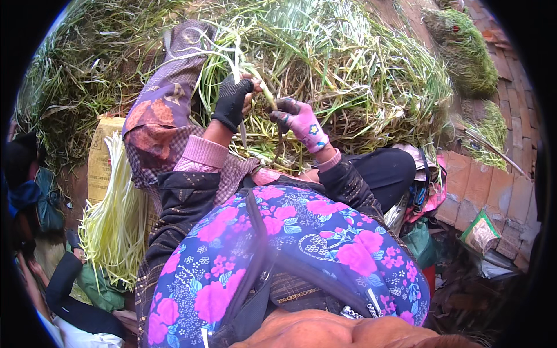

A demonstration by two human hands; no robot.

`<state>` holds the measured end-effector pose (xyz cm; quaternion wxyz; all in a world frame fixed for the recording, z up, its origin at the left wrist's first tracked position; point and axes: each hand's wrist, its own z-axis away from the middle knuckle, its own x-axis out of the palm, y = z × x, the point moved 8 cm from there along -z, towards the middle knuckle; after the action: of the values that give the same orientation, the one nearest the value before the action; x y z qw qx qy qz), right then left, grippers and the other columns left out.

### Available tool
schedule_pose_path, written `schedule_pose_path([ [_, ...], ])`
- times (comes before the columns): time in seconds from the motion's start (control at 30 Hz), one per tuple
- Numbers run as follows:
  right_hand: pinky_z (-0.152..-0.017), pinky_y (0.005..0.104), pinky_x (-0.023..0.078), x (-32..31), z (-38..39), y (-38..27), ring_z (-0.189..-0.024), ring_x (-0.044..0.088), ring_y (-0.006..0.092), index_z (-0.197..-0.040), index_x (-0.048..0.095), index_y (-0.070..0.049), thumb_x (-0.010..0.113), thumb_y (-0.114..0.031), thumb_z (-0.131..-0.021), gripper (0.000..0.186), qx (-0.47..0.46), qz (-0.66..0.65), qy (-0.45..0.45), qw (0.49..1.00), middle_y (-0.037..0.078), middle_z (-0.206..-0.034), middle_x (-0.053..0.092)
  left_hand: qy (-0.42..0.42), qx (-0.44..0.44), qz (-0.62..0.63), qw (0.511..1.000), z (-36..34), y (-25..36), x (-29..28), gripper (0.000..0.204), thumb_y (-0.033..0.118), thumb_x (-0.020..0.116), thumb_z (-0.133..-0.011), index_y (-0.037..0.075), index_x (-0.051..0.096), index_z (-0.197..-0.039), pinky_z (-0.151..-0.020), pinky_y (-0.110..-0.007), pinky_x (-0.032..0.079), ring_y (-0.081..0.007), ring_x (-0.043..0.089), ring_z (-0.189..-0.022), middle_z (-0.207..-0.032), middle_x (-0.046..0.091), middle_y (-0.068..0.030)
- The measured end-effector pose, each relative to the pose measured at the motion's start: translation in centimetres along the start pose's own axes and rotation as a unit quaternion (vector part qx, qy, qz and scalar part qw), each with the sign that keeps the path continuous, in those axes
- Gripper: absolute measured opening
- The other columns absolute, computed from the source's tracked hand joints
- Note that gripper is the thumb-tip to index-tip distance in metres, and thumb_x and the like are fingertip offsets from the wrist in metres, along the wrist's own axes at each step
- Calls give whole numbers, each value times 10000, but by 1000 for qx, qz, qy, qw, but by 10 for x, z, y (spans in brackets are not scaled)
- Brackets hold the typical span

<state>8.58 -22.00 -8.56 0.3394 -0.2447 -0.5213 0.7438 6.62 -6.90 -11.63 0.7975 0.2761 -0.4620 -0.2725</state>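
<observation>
My left hand (235, 100), in a black fingerless glove, is closed around pale green leafy stalks (262, 84) that rise and fan out above it. My right hand (299, 124), in a pink patterned glove with dark fingertips, has its fingers pinched on the brownish lower end of a stalk, just right of my left hand. A thick heap of long green stalks and trimmings (354, 69) lies beyond and beneath both hands. Purple and checked cloth (156, 116) covers what looks like my left leg, beside that hand.
Long pale trimmed stalks (113, 214) lie on a yellow sack (100, 155) at left. Other people's arms (67, 281) are at the lower left. Bricks (499, 209), a clear bag (480, 232) and smaller green piles (458, 58) are at right, with bundled bags by my right knee.
</observation>
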Motion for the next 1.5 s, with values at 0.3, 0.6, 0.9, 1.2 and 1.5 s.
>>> schedule_pose_path([
  [0.3,-660,244,483,1,-9,-23,-719,589,102,-915,607,32,669,-102,-808,182,-71,69,97,990,73,-812,657,56,164,-217,961,-5,14,1,462,120,791,-631,3,557,-1011,-720,-276,467,-161,569,-784,-860,590,-70],
  [0.6,-515,211,437,-18,-13,14,-576,543,62,-806,613,8,651,-94,-804,109,-40,66,164,984,26,-671,615,90,235,-262,932,8,33,4,470,12,746,-647,16,537,-1068,-506,-196,398,-63,472,-578,-745,516,6],
  [0.9,-491,195,397,1,-16,32,-562,515,62,-1001,607,-25,602,-229,-843,259,41,-170,-52,983,-9,-710,569,-25,168,-244,955,2,26,11,393,56,709,-635,2,596,-1008,-706,-275,474,-151,566,-743,-840,582,-58],
  [1.2,-464,200,425,-4,-15,22,-538,547,72,-908,618,-44,635,-161,-826,144,58,-187,21,980,-4,-718,612,7,217,-328,919,13,40,21,378,75,739,-602,28,608,-954,-709,-274,474,-145,571,-783,-885,597,-52],
  [1.5,-632,374,475,26,-1,77,-690,617,302,-821,616,-14,573,-223,-784,217,-28,456,-139,879,178,-728,625,11,276,-77,958,33,117,-4,419,-22,676,-660,-6,556,-1061,-467,-195,406,-89,511,-527,-712,569,-38],
])
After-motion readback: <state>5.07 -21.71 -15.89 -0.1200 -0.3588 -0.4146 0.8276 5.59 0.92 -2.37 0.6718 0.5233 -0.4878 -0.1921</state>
